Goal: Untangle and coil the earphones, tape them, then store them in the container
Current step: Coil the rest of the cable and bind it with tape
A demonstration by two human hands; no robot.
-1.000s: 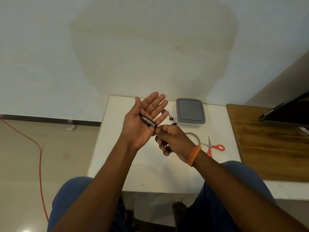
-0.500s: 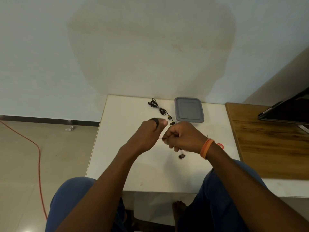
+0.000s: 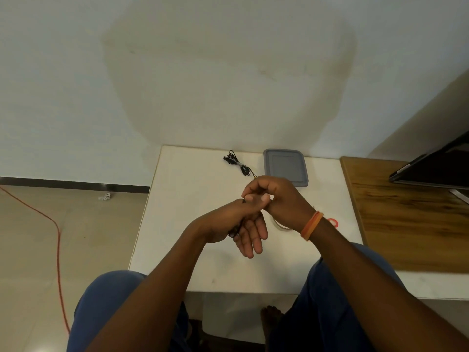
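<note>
Both hands are raised above the white rectangular table (image 3: pixel 177 224). The left hand (image 3: pixel 236 224) has its fingers extended downward, with thin black earphone cord (image 3: pixel 234 231) wound around it. The right hand (image 3: pixel 274 196), wearing an orange wristband (image 3: pixel 311 225), is curled and pinches the cord at the left hand's upper edge. A second bundle of black earphones (image 3: pixel 237 163) lies at the table's far edge, just beside the grey lidded plastic container (image 3: pixel 285 166). A red scissor handle (image 3: pixel 333 222) and part of a clear tape roll (image 3: pixel 279 226) show near the right wrist.
</note>
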